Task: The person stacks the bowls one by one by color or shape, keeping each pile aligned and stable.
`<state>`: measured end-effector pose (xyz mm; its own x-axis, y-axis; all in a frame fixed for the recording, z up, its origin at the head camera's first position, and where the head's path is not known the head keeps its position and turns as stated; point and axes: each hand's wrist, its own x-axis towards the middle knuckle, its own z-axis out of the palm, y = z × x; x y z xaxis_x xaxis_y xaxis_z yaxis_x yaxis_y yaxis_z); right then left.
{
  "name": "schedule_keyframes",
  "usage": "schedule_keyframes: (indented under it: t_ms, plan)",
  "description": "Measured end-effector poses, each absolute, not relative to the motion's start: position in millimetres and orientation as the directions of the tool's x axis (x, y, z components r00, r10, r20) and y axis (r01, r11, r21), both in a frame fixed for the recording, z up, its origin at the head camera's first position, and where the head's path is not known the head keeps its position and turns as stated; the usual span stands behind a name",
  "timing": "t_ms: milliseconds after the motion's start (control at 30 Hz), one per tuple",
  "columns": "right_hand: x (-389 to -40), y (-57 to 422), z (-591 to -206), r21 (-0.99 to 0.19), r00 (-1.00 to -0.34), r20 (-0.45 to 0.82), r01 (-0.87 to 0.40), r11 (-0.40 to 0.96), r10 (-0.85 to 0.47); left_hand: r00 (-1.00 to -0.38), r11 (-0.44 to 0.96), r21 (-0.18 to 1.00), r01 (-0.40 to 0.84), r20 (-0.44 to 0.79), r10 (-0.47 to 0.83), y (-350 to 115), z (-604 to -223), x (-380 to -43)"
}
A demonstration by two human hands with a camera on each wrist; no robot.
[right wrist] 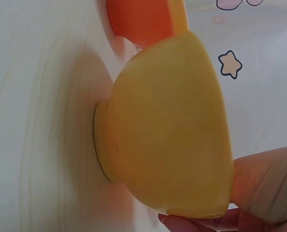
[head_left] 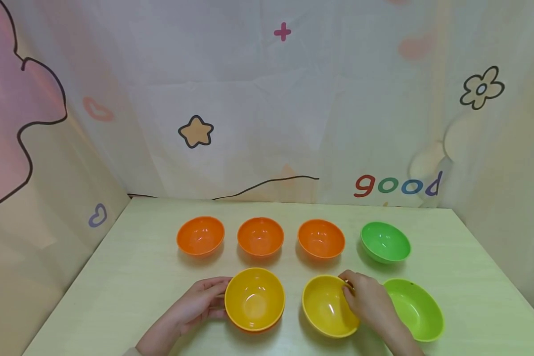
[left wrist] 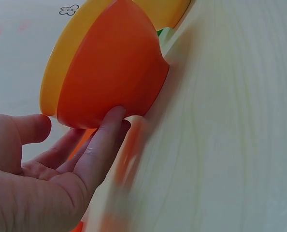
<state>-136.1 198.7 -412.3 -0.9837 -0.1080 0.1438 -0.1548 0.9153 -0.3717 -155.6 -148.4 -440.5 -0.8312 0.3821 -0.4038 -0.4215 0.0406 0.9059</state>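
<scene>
A yellow bowl [head_left: 254,296] sits nested inside an orange bowl [left wrist: 109,67], of which only a sliver shows under it in the head view. My left hand [head_left: 203,302] is at the left side of this stack, its fingers [left wrist: 97,150] touching the orange wall and its thumb close to the yellow rim. To the right is a second yellow bowl [head_left: 327,306]. My right hand [head_left: 371,300] pinches its right rim between thumb and fingers; the right wrist view shows this bowl's outer wall [right wrist: 170,125] and foot close over the table.
Three orange bowls, the left [head_left: 200,236], middle [head_left: 260,237] and right [head_left: 321,239], stand in a back row with a green bowl [head_left: 385,242]. A lime-green bowl [head_left: 416,310] stands right of my right hand, partly behind the forearm. A printed cloth [head_left: 231,99] backs the table [head_left: 129,277].
</scene>
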Motion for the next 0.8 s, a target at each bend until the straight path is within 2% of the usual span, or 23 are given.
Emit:
schedule_keyframes:
  t_ms: [800]
  plan:
    - [-135.4,199.7,-409.6,-0.418,-0.985,0.149,-0.146,0.897,-0.091,-0.830,0.048,0.903,-0.427,-0.412,0.377,-147.9,-438.9,-155.6]
